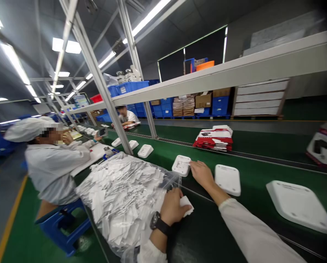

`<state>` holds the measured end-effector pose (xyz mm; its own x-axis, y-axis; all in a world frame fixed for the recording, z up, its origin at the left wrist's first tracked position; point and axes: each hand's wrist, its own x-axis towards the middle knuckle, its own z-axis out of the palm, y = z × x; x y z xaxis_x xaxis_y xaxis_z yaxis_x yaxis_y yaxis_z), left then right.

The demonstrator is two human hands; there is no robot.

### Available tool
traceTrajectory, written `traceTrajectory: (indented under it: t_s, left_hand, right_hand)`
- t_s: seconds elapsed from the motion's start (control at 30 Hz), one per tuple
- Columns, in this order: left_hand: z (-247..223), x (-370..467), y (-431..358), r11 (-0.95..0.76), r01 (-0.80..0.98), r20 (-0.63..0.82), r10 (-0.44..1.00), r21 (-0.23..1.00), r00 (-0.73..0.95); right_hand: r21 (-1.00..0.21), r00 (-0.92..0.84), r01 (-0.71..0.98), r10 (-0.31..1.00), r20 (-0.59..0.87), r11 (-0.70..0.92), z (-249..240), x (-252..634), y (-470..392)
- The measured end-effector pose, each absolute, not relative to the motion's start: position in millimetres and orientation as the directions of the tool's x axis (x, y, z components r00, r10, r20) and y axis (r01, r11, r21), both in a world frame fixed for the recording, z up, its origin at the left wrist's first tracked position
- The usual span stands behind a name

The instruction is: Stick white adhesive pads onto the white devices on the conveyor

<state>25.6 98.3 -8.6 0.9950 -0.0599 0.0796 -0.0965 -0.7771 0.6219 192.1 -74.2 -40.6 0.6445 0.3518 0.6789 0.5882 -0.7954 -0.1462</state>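
My left hand [173, 206], with a black watch on its wrist, is closed around a small stack of white paper slips [186, 205] at the near edge of the green belt. A clear plastic bag [130, 193] heaped with similar loose slips lies just left of it. Farther forward, my right hand [202, 173] reaches to the right edge of a white plastic device [180, 168]. Its fingers are pinched together on what looks like a thin white slip [187, 163] over the device's face. Another white device [227, 179] lies to the right of that hand.
A larger-looking white device [300, 204] is at the right. Red-and-white flat boxes [214, 138] are stacked beyond the belt, under a long shelf [224, 73]. A metal post [105, 84] rises ahead. A co-worker in white [56, 160] sits at the left.
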Motion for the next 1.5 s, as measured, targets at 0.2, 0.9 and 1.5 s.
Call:
traceTrajectory:
  t_s: [0.2,0.9,1.5]
  left_hand:
    - [-8.4,25.0,96.4,-0.662,-0.119,0.099,-0.068,0.74,0.993]
    - [-3.5,31.9,93.5,-0.305,-0.174,0.2,0.056,0.936,0.978]
    - [-14.3,34.4,82.3,0.139,-0.037,0.027,0.071,0.99,0.997]
  right_hand:
    - [-0.13,0.742,0.547,0.407,0.533,-0.827,-38.4,195.4,-70.0]
    - [-0.054,0.757,0.564,0.489,0.433,-0.824,-25.2,152.5,-93.0]
    - [-0.787,0.859,0.511,0.251,0.447,-0.345,-46.2,42.2,-84.7]
